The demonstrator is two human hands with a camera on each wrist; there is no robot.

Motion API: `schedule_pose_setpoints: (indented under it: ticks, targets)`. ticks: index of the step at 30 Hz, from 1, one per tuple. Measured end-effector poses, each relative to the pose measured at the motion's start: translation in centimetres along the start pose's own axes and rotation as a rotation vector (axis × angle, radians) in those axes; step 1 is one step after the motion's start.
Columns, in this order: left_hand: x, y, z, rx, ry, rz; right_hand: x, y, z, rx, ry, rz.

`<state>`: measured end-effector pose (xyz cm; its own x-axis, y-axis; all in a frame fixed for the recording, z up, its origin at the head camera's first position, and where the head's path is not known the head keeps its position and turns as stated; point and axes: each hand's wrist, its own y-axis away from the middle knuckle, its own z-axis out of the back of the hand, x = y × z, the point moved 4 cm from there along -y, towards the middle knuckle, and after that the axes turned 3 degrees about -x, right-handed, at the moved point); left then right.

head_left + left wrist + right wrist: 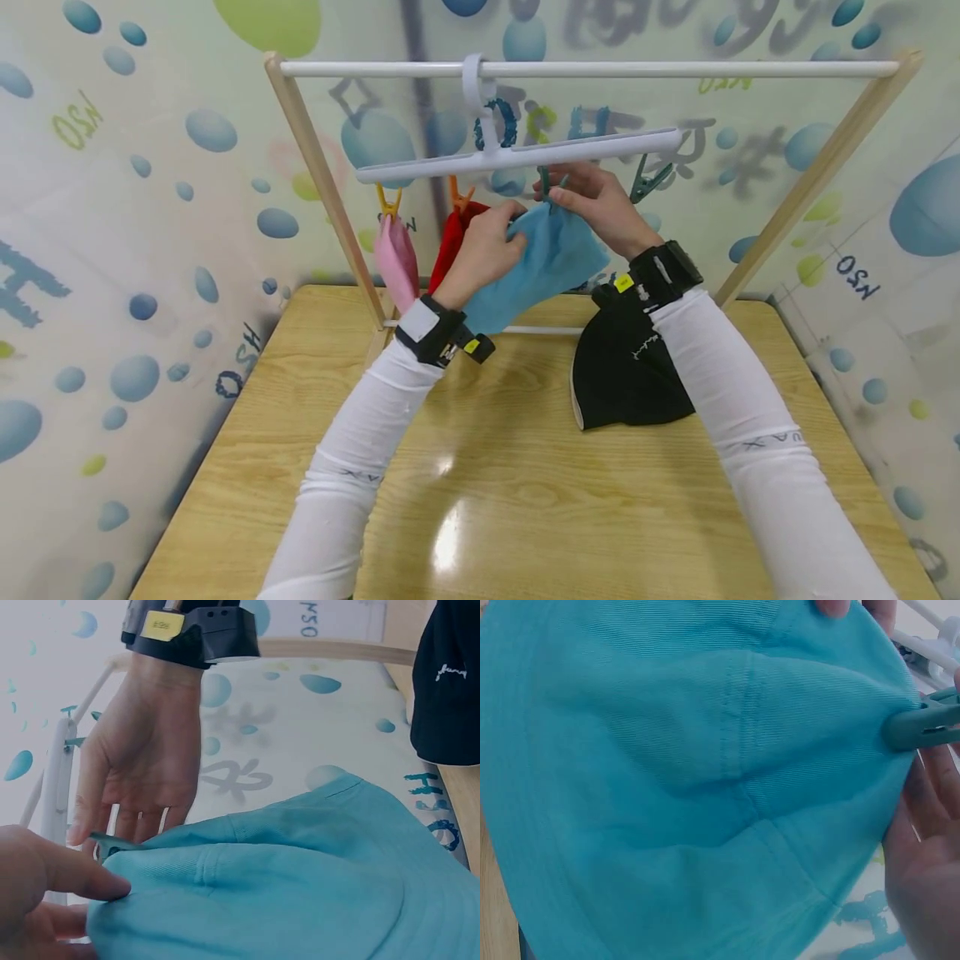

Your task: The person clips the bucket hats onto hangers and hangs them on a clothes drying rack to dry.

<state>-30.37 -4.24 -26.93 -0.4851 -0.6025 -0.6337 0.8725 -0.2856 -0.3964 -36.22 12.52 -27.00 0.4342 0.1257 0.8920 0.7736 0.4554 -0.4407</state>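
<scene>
A light blue fabric hat [551, 258] hangs below the white hanger [592, 150], its brim toward me. My left hand [487, 250] pinches the hat's crown near its top left side. At the top of the crown, my right hand [603, 208] holds a green clothespin [922, 726] between thumb and fingers. In the right wrist view, the clothespin's tips bite the hat's upper edge, while part of its handles runs out of frame. The left wrist view shows the blue hat [277, 877] folded flat, with the left fingers [67, 870] on its edge.
A pink hat [396, 258] under a yellow clip [387, 202] and a red hat [450, 237] under an orange clip [461, 194] hang at left. Another green clip [648, 181] hangs at right. The hanger hooks over a rack bar [675, 70]. A black hat [622, 367] lies on the wooden table [420, 467].
</scene>
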Motion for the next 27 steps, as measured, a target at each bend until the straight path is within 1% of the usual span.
schedule_pose_setpoints:
  ticks: [5, 10, 14, 18, 22, 24, 25, 26, 27]
  targets:
    - [-0.3, 0.0, 0.4, -0.012, -0.022, -0.013, -0.1, 0.2, 0.4, -0.039, -0.032, 0.007]
    - [-0.9, 0.2, 0.7, -0.033, -0.04, -0.018, -0.1, 0.5, 0.7, -0.085, 0.001, 0.029]
    - [-1.8, 0.6, 1.1, -0.051, -0.034, -0.025, -0.5, 1.1, 1.3, -0.116, -0.004, 0.043]
    - [-2.9, 0.8, 1.3, -0.053, -0.026, -0.059, -1.0, 1.9, 2.4, -0.156, -0.034, 0.046]
    - [-3.9, 1.1, 1.3, -0.027, 0.01, -0.105, -1.6, 2.9, 3.1, -0.158, -0.046, 0.038]
    - [-4.4, 1.3, 1.2, -0.012, 0.034, -0.128, -2.1, 3.3, 3.5, -0.155, -0.025, 0.026]
    - [-4.7, 1.4, 1.2, -0.004, 0.038, -0.138, -2.4, 3.5, 3.7, -0.139, -0.046, 0.029]
    - [-5.0, 1.5, 1.1, 0.003, 0.041, -0.151, -3.1, 3.6, 4.2, -0.132, -0.052, 0.027]
    - [-5.2, 1.5, 1.0, 0.008, 0.044, -0.16, -3.1, 3.8, 4.2, -0.116, -0.085, 0.019]
